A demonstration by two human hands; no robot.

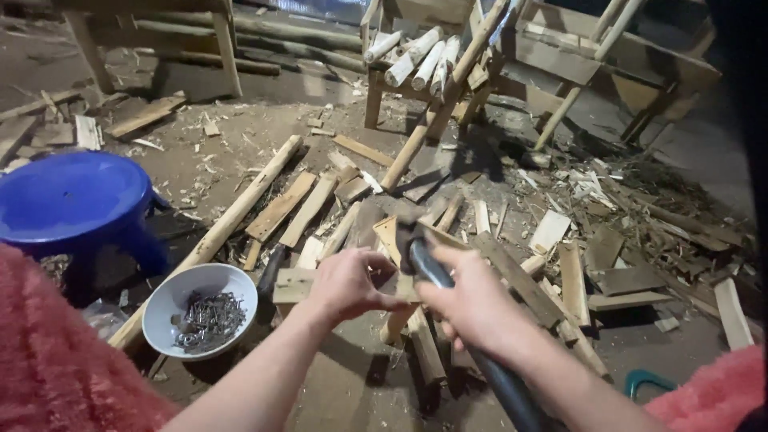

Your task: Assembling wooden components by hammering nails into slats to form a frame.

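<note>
Both hands work close together: the left hand pinches a small wood piece steady, while the right hand grips a dark hammer, fingers clenched, near the bowl of nails.

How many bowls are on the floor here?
1: a white bowl holding nails, left of the left hand, beside the blue stool. Scrap wood could hide others.

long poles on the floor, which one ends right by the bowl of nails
The pale round pole running diagonally left of the hands; its lower end touches the white bowl.
</note>
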